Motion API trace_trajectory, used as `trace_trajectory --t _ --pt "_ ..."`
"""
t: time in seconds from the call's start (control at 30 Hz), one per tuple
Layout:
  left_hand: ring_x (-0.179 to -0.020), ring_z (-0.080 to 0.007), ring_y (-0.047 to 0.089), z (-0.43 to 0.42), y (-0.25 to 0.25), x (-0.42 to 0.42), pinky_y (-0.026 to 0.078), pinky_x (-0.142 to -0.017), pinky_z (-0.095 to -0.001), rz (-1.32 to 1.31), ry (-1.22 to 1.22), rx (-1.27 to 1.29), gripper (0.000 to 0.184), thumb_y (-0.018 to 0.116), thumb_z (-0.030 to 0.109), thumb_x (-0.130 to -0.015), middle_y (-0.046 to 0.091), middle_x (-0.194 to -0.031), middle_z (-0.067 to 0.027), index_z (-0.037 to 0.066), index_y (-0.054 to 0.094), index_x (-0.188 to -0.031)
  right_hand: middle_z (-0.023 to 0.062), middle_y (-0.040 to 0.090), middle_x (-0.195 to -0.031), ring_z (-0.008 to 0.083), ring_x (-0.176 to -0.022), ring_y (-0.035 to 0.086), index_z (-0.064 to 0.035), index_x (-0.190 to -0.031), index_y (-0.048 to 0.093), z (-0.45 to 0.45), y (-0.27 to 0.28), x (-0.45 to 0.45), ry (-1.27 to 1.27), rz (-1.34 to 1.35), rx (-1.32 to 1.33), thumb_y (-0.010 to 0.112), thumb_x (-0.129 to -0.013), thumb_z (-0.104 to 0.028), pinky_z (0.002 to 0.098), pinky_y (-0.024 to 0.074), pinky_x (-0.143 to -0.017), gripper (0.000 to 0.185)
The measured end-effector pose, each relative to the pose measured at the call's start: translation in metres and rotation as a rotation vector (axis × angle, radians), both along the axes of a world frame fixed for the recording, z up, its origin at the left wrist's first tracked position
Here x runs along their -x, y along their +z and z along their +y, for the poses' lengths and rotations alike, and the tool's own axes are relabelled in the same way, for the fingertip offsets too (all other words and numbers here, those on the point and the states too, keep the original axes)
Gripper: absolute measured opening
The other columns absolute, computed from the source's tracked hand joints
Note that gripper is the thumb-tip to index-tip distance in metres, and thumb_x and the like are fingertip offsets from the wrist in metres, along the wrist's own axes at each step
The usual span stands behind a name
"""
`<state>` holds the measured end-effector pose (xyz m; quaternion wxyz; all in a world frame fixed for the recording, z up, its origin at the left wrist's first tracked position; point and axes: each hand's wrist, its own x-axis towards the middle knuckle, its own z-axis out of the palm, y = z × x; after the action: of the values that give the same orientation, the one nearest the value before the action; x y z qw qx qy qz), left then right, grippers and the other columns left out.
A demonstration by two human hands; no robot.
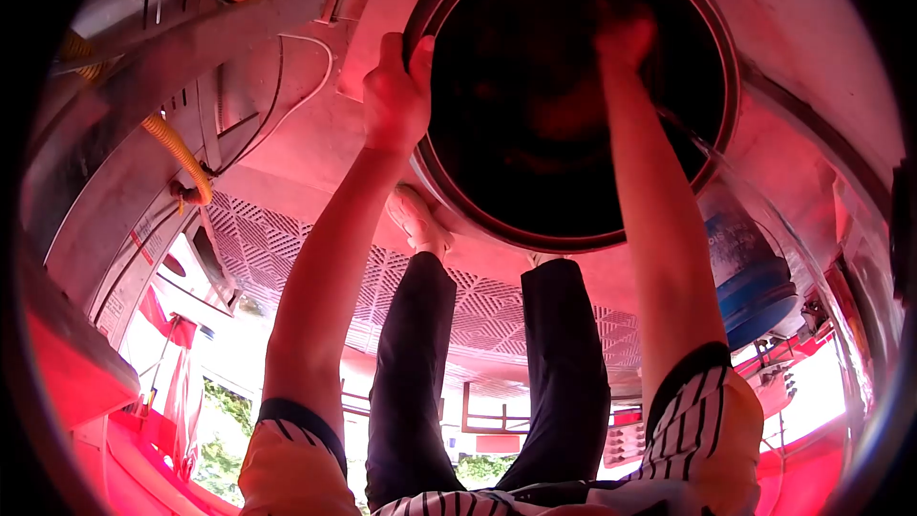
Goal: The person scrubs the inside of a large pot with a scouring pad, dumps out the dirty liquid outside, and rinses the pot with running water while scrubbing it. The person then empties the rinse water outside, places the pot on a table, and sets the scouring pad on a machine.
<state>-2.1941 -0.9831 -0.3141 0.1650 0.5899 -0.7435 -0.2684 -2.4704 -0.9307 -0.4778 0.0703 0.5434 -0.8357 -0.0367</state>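
Reddish floor (468, 253) — vessel (731, 96), patterned matting (250, 222)

From the head view I log one large round vessel (564, 243): mouth open and facing up, rim ridged, reddish; interior near-black, contents indistinct; location just beyond the shoes (415, 214)

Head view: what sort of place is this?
Probably a semi-open work stall, perhaps for food: there is a large round vessel, a big blue bottle beyond it, and greenery showing past the patterned floor.
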Motion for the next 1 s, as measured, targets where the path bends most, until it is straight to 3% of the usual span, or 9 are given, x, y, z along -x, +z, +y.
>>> trace_trajectory --t 0.07,0.17,0.23,0.37,0.47,0.6,0.83,0.9,1.0 --pt "-0.056 -0.0400 0.056 0.002 0.000 0.000 0.043 -0.044 -0.0437 -0.001 -0.006 0.003 0.028 0.051 0.032 -0.089 0.056 -0.059 -0.0203 0.005 0.045 -0.084 0.0154 0.059 -0.094 0.0265 -0.090 0.054 -0.0049 -0.094 0.056 -0.030 -0.014 -0.071 -0.082 -0.473 0.447 0.052 -0.080 -0.029 0.0363 0.0430 -0.079 0.029" --pt "-0.056 -0.0402 0.056 0.004 -0.002 -0.001 0.044 -0.044 -0.0442 -0.031 0.012 -0.008 0.028 0.050 0.033 -0.089 0.055 -0.059 -0.0203 0.005 0.044 -0.085 0.0187 0.050 -0.110 0.0350 -0.097 0.049 -0.0015 -0.100 0.054 -0.001 0.050 -0.166 0.275 -0.408 -0.064 0.048 -0.072 -0.008 0.0389 0.0384 -0.088 0.030" --pt "-0.057 -0.0406 0.056 0.003 -0.003 -0.003 0.044 -0.045 -0.0450 -0.074 0.022 -0.027 0.028 0.050 0.033 -0.089 0.056 -0.059 -0.0203 0.005 0.043 -0.086 0.0166 0.049 -0.117 0.0360 -0.098 0.048 -0.0073 -0.105 0.055 0.072 0.055 -0.193 0.358 -0.803 0.040 0.047 -0.072 -0.004 0.0409 0.0432 -0.085 0.034" --pt "-0.057 -0.0410 0.056 0.004 -0.006 -0.004 0.044 -0.045 -0.0467 -0.058 0.026 -0.037 0.028 0.050 0.033 -0.089 0.056 -0.060 -0.0200 0.006 0.043 -0.086 0.0105 0.052 -0.112 0.0283 -0.099 0.049 -0.0122 -0.103 0.055 0.180 0.077 -0.117 0.177 -0.786 -0.446 0.044 -0.075 -0.006 0.0357 0.0424 -0.086 0.031" --pt "-0.057 -0.0408 0.056 0.002 -0.008 -0.002 0.044 -0.044 -0.0462 0.003 0.030 -0.017 0.028 0.050 0.033 -0.089 0.056 -0.060 -0.0198 0.006 0.043 -0.086 0.0076 0.056 -0.091 0.0219 -0.085 0.054 -0.0064 -0.099 0.055 0.160 0.033 -0.016 -0.240 -1.009 0.376 0.046 -0.080 -0.006 0.0318 0.0452 -0.078 0.022" --pt "-0.056 -0.0399 0.056 0.004 -0.004 0.000 0.044 -0.043 -0.0445 -0.031 0.022 0.018 0.028 0.051 0.033 -0.089 0.056 -0.059 -0.0192 0.006 0.043 -0.085 0.0057 0.061 -0.069 0.0221 -0.064 0.059 -0.0027 -0.089 0.058 0.009 0.056 -0.015 -0.058 -0.648 0.202 0.052 -0.082 -0.015 0.0265 0.0499 -0.067 0.016" --pt "-0.056 -0.0395 0.057 0.002 -0.005 -0.002 0.044 -0.044 -0.0444 -0.042 0.023 0.002 0.028 0.052 0.033 -0.088 0.057 -0.060 -0.0190 0.006 0.044 -0.086 0.0090 0.056 -0.107 0.0298 -0.103 0.048 -0.0098 -0.105 0.054 0.092 0.074 -0.128 0.296 -0.742 0.021 0.054 -0.073 -0.014 0.0407 0.0412 -0.085 0.032" --pt "-0.056 -0.0392 0.057 0.002 -0.009 -0.001 0.043 -0.043 -0.0441 -0.028 0.029 -0.001 0.028 0.052 0.033 -0.088 0.056 -0.060 -0.0188 0.006 0.044 -0.086 0.0152 0.053 -0.108 0.0303 -0.101 0.048 -0.0065 -0.106 0.053 0.140 0.080 -0.081 0.176 -0.661 -0.095 0.050 -0.070 -0.006 0.0375 0.0412 -0.086 0.036" --pt "-0.055 -0.0384 0.057 0.003 -0.006 -0.002 0.044 -0.043 -0.0429 -0.027 0.021 0.053 0.027 0.053 0.032 -0.088 0.056 -0.058 -0.0182 0.006 0.045 -0.086 0.0154 0.058 -0.098 0.0316 -0.084 0.057 -0.0042 -0.103 0.055 0.113 0.037 0.006 -0.245 -1.129 0.367 0.057 -0.071 -0.011 0.0391 0.0461 -0.080 0.033"
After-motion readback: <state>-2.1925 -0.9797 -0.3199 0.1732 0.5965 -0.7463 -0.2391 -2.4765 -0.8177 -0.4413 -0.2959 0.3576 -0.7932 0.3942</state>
